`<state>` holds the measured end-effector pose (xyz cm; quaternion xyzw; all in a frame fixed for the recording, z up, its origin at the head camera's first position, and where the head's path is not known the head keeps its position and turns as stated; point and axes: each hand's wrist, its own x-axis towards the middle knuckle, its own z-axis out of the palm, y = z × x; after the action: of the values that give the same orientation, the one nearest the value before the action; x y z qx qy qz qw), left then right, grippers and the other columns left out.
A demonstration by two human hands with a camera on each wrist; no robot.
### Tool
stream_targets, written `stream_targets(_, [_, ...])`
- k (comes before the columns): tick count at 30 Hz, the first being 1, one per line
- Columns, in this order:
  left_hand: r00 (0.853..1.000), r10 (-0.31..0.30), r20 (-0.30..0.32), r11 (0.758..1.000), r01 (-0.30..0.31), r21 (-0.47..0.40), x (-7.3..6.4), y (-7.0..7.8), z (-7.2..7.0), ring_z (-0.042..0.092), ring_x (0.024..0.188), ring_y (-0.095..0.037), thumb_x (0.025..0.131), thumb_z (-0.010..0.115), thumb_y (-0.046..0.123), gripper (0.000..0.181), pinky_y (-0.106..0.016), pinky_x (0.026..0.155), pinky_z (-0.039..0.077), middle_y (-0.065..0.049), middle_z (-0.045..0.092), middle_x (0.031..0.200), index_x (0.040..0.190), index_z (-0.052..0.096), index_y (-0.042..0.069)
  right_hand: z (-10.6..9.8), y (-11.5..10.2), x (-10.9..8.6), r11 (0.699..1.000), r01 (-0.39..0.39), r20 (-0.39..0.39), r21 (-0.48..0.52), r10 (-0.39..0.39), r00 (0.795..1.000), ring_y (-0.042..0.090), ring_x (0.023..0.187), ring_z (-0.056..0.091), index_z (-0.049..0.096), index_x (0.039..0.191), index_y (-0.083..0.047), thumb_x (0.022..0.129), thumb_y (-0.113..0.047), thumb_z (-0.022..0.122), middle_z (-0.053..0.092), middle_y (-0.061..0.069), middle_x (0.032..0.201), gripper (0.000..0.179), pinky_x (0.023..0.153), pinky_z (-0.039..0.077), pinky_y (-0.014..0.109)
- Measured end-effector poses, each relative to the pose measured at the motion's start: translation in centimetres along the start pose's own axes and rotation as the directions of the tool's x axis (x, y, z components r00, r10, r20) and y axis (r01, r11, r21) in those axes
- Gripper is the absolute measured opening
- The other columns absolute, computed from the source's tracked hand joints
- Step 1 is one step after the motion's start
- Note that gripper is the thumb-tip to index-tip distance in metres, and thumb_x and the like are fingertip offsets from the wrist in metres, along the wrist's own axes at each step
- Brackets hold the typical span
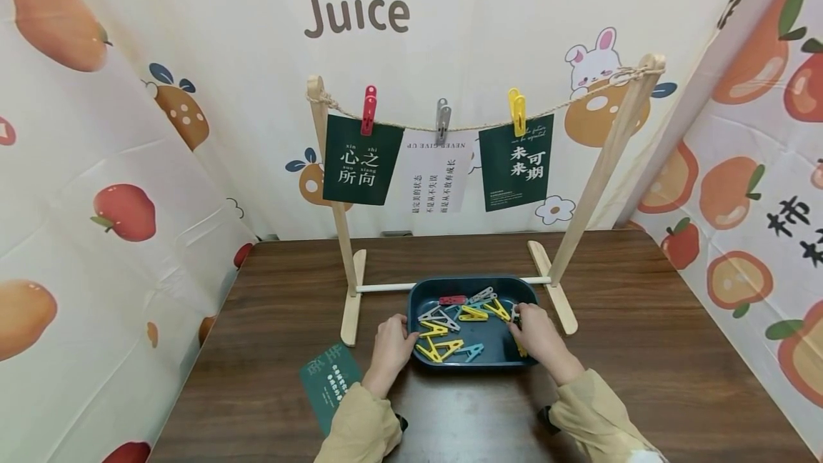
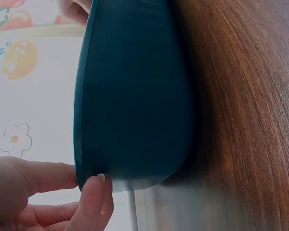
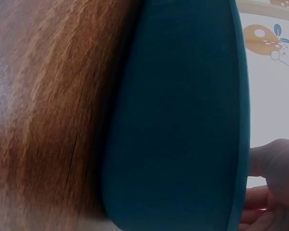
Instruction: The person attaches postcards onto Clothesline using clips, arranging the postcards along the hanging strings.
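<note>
A dark blue tray [image 1: 489, 364] stands on the table with several plastic clothespins in it: yellow [image 1: 474, 314], blue, grey and red [image 1: 453, 300]. My left hand [image 1: 391, 345] grips the tray's left side, thumb on the outer wall in the left wrist view and fingers over the rim. At the right end, my right hand [image 1: 539, 334] reaches in over the rim. Its thumb and index finger pinch a grey clothespin [image 1: 515, 314], mostly hidden by the fingers. A yellow clothespin [image 1: 521, 350] lies just below that hand. The right wrist view shows that hand beyond the tray wall.
Behind the tray stands a wooden rack [image 1: 601, 163] with a string. Red, grey and yellow clothespins hold a green card [image 1: 363, 184], a white card [image 1: 437, 177] and another green card [image 1: 514, 181] on it. A loose green card [image 1: 321, 377] lies by the left sleeve.
</note>
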<state>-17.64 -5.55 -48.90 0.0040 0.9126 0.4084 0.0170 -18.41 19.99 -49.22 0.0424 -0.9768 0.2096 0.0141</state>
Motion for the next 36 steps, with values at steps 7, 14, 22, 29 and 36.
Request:
stream_targets(7, [0.997,-0.056,0.044,0.996,0.059,-0.070,0.0,0.2,0.0,0.050,0.042,-0.011,0.080,0.063,0.001,0.030,-0.022,0.040,0.043,-0.003,0.049,0.060,0.105,0.053,-0.012,0.5,-0.2,0.2,0.996,-0.004,0.037,-0.095,0.007,0.999,0.026,0.064,0.051,0.055,0.082,0.011,0.076,-0.007,0.066,0.050,0.015,0.072,0.022,0.054,0.045,0.038])
stream_targets(14, [0.996,-0.071,0.044,0.994,0.075,-0.085,0.0,0.2,0.0,0.051,0.043,-0.011,0.080,0.062,-0.001,0.028,-0.021,0.040,0.043,-0.004,0.049,0.060,0.104,0.054,-0.012,0.9,-0.6,0.7,0.991,-0.063,0.036,-0.115,0.068,0.997,0.025,0.054,0.052,0.056,0.070,0.006,0.079,-0.001,0.055,0.050,0.016,0.064,0.011,0.047,0.044,0.036])
stream_targets(22, [0.998,-0.050,0.044,0.994,0.054,-0.093,-0.1,0.1,0.1,0.052,0.043,-0.012,0.079,0.063,-0.001,0.028,-0.022,0.042,0.044,-0.004,0.049,0.060,0.104,0.054,-0.013,1.3,-1.0,1.1,0.980,-0.126,0.036,-0.154,0.133,0.990,0.030,0.057,0.055,0.059,0.071,0.007,0.081,0.002,0.050,0.051,0.021,0.067,0.014,0.046,0.045,0.041])
stream_targets(29, [0.996,-0.073,0.054,0.992,0.078,-0.103,0.0,0.0,0.2,0.051,0.043,-0.012,0.079,0.063,-0.001,0.029,-0.022,0.042,0.044,-0.004,0.049,0.060,0.104,0.053,-0.012,1.8,-1.0,1.5,0.969,-0.187,0.102,-0.163,0.205,0.973,0.032,0.059,0.055,0.059,0.081,0.009,0.082,-0.003,0.055,0.051,0.020,0.070,0.013,0.049,0.046,0.043])
stream_targets(36, [0.995,-0.080,0.059,0.991,0.085,-0.100,0.0,-0.1,0.3,0.051,0.043,-0.011,0.080,0.063,0.000,0.028,-0.022,0.042,0.044,-0.004,0.049,0.059,0.104,0.054,-0.011,2.3,-0.7,1.7,0.967,-0.166,0.079,-0.192,0.184,0.980,0.031,0.060,0.056,0.060,0.077,0.008,0.079,-0.008,0.062,0.054,0.019,0.069,0.016,0.050,0.047,0.042])
